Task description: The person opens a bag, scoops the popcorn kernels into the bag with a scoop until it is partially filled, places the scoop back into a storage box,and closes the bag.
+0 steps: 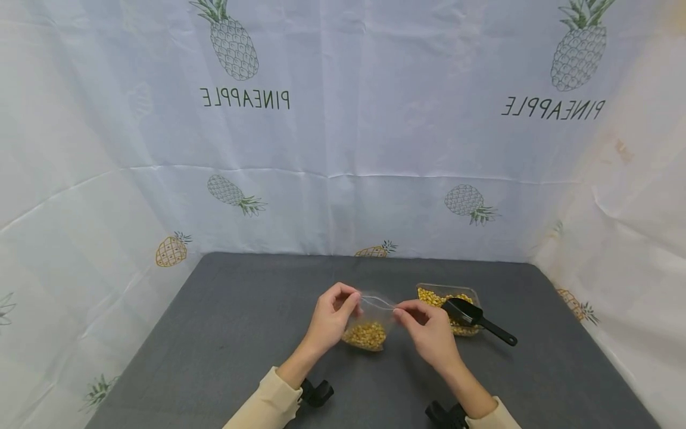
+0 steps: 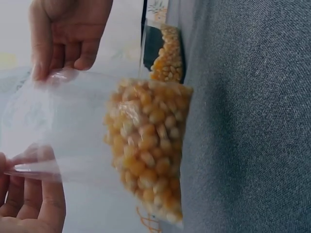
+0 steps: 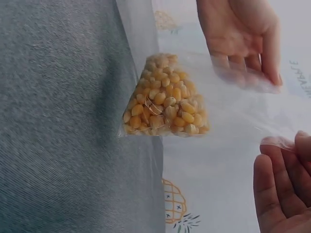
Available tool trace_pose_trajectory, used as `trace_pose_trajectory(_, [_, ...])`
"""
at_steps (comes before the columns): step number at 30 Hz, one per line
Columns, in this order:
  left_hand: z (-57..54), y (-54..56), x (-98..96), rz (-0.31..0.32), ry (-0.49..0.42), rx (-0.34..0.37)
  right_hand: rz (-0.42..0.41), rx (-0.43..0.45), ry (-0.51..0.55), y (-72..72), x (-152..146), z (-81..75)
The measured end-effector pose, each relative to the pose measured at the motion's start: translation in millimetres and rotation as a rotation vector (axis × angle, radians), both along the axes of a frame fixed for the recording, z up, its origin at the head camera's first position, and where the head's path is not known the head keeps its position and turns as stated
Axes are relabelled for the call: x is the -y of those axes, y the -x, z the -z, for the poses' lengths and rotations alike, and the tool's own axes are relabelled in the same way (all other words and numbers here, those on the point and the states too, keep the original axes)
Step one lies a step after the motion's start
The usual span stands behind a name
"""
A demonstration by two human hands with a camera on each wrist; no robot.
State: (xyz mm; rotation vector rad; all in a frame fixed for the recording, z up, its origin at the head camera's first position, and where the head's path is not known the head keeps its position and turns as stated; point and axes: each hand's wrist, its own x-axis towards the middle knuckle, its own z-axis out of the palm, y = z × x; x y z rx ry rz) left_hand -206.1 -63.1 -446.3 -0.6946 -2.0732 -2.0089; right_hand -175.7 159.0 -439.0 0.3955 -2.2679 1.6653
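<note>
A clear plastic zip bag (image 1: 367,335) hangs between both hands, its bottom filled with yellow corn kernels (image 2: 146,145). My left hand (image 1: 333,313) pinches one top corner of the bag between thumb and fingers. At the opposite corner, my right hand (image 1: 427,330) pinches the rim the same way. The bag's mouth gapes slightly between them in the head view. In the right wrist view the kernels (image 3: 167,99) bunch at the bag's bottom, close over the grey table.
Behind my right hand stands a clear plastic container (image 1: 474,292) of corn kernels. A black scoop (image 1: 466,312) lies across it, handle pointing right. The grey table (image 1: 241,333) meets a pineapple-print curtain (image 1: 343,131) at the back and sides.
</note>
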Motion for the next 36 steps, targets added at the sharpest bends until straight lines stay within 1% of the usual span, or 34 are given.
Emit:
trace_pose_trajectory(7, [0.2,-2.5,3.8,0.029,0.019,-0.021,0.019,-0.025,-0.003,4.9,-5.6,-4.1])
trace_pose_trajectory(12, [-0.4,-4.3,5.4,0.044,0.026,-0.01,-0.004,-0.022,0.008,8.6,-7.2,-5.8])
trace_pose_trajectory(15, [1.1,-5.1,6.4,0.039,0.037,0.001,-0.015,-0.005,0.012,9.3,-6.9,-6.6])
trace_pose_trajectory(22, [8.8,-5.8,8.8,0.006,0.063,0.039,-0.043,0.064,0.023,12.8,-5.1,-5.4])
trace_pose_trajectory(28, [13.3,-6.5,8.9,-0.019,0.081,0.065,-0.047,0.094,-0.02,14.7,-3.8,-0.7])
trace_pose_trajectory(29, [12.6,-6.8,8.6,-0.025,0.093,0.075,-0.045,0.096,-0.029,15.1,-3.5,0.0])
trace_pose_trajectory(32, [4.5,-11.6,7.7,-0.031,0.106,0.088,-0.034,0.115,-0.047,15.4,-1.9,0.5])
trace_pose_trajectory(34, [5.2,-10.5,7.1,-0.039,0.119,0.1,-0.018,0.135,-0.061,15.8,-0.9,0.3])
trace_pose_trajectory(36, [7.8,-9.6,6.6,-0.045,0.108,0.091,-0.003,0.153,-0.072,16.1,0.1,0.6])
